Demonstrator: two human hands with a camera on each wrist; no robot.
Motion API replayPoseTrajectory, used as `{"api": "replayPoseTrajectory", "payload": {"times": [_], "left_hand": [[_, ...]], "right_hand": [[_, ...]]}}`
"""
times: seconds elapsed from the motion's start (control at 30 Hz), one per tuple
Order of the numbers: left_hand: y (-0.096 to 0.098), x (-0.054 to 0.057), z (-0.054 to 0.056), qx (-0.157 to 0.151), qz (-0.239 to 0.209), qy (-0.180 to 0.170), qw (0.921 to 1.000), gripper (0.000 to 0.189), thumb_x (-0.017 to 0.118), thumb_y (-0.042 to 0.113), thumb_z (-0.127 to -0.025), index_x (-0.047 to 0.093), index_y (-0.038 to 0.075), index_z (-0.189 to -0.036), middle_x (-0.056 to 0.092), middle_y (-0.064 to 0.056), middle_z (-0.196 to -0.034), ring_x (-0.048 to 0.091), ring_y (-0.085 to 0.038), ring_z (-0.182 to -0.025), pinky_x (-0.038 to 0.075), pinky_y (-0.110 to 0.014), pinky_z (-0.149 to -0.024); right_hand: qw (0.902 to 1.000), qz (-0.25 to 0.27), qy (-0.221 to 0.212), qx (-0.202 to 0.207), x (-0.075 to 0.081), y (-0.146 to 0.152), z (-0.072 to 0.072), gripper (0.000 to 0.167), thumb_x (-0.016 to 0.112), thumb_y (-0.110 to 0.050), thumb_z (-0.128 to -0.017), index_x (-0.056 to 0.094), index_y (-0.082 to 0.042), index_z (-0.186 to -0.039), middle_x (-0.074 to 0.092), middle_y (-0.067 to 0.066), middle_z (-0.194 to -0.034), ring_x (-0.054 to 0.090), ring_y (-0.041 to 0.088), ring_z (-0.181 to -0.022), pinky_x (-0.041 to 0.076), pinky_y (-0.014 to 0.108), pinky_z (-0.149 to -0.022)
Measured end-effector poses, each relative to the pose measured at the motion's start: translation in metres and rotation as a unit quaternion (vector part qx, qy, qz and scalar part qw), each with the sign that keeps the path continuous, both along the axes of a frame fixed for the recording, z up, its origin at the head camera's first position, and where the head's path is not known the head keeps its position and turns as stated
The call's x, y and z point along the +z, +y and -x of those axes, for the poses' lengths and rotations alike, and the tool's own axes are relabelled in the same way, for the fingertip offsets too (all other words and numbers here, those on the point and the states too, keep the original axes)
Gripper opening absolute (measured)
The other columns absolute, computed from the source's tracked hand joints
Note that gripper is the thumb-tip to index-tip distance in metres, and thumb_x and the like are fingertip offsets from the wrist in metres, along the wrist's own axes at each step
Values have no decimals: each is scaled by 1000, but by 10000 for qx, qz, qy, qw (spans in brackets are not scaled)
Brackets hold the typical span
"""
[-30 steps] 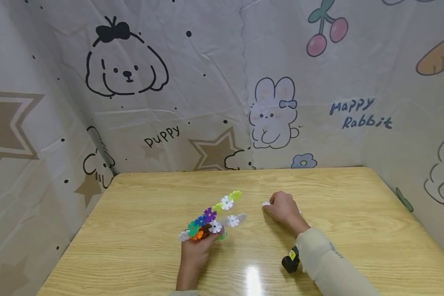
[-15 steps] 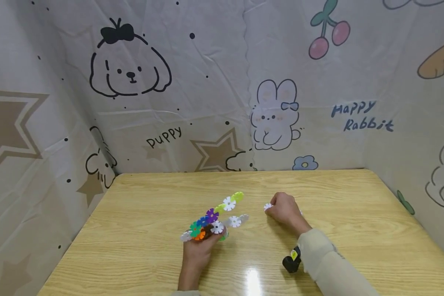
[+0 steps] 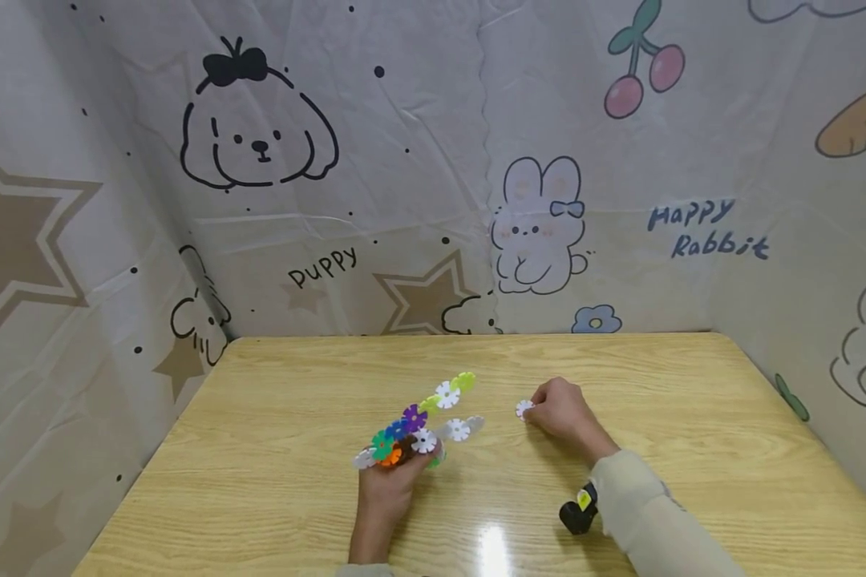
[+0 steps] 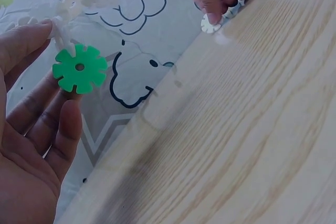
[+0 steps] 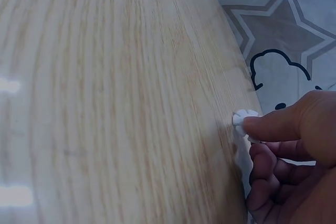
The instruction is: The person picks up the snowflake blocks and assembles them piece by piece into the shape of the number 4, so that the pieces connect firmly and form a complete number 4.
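My left hand (image 3: 386,489) grips a cluster of joined plastic snowflake discs (image 3: 414,417), among them white, yellow-green, purple, blue, green and orange ones. Two arms of the cluster reach to the right; the palm side is hidden in the head view. A green disc (image 4: 80,68) faces the left wrist view beside the thumb and fingers. To the right, my right hand (image 3: 564,410) pinches a white snowflake disc (image 3: 524,410) between thumb and finger, just above the table. The same white disc (image 5: 243,121) shows at the thumb tip in the right wrist view.
The wood-grain table (image 3: 274,417) ends at a back edge against a printed cloth curtain (image 3: 404,160), which also hangs along both sides. A black wrist camera (image 3: 576,514) sits under the right sleeve (image 3: 642,497). Light glares off the table's front.
My right hand has shifted slightly right and down, with the white disc now showing more fully at its fingertips. My left hand and the cluster stay nearly in place; the view drifts slightly.
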State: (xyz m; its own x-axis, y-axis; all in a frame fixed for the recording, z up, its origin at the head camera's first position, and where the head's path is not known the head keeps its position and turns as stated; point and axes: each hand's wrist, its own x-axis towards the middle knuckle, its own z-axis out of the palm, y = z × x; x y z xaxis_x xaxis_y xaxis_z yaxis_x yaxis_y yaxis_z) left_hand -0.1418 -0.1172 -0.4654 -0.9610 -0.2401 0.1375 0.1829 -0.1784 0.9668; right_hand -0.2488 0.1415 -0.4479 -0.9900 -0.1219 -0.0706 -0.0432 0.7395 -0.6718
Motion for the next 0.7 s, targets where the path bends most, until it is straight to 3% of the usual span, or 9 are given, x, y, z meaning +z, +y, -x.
{"api": "replayPoseTrajectory", "payload": {"times": [0.23, 0.4, 0.53, 0.7], "left_hand": [[0, 1, 1, -15, 223, 131, 9997, 37, 86, -5, -72, 68, -10, -104, 72, -11, -94, 68, -18, -88, 55, -31, -83], [2, 1, 1, -29, 94, 16, 10000, 38, 86, -4, -72, 68, -9, -105, 72, -12, -96, 68, -19, -89, 55, -32, -83], [3, 0, 2, -6, 3, 23, 10000, 38, 86, -6, -71, 68, -10, -104, 72, -12, -94, 68, -19, -88, 56, -32, -82], [4, 0, 1, 125, 231, 23, 9997, 37, 87, -3, -71, 70, -7, -104, 73, -10, -94, 68, -17, -87, 55, -30, -81]], "right_hand": [[9999, 102, -72, 45, 2, 2, -5, 18, 73, -10, -86, 67, -5, -70, 55, 1, -59, 47, 14, -55, 37, 26, -52], [9998, 170, -17, 49, 3, 4, -9, 23, 69, -11, -87, 64, -5, -66, 49, -1, -55, 42, 12, -51, 33, 25, -49], [9995, 306, -54, -69, 8, 4, -14, 17, 68, -12, -89, 68, -4, -74, 53, 1, -62, 44, 14, -55, 35, 27, -51], [9986, 498, 165, -92, 17, 2, -21, 13, 69, -13, -89, 72, -2, -81, 55, 1, -66, 44, 15, -60, 36, 29, -54]]}}
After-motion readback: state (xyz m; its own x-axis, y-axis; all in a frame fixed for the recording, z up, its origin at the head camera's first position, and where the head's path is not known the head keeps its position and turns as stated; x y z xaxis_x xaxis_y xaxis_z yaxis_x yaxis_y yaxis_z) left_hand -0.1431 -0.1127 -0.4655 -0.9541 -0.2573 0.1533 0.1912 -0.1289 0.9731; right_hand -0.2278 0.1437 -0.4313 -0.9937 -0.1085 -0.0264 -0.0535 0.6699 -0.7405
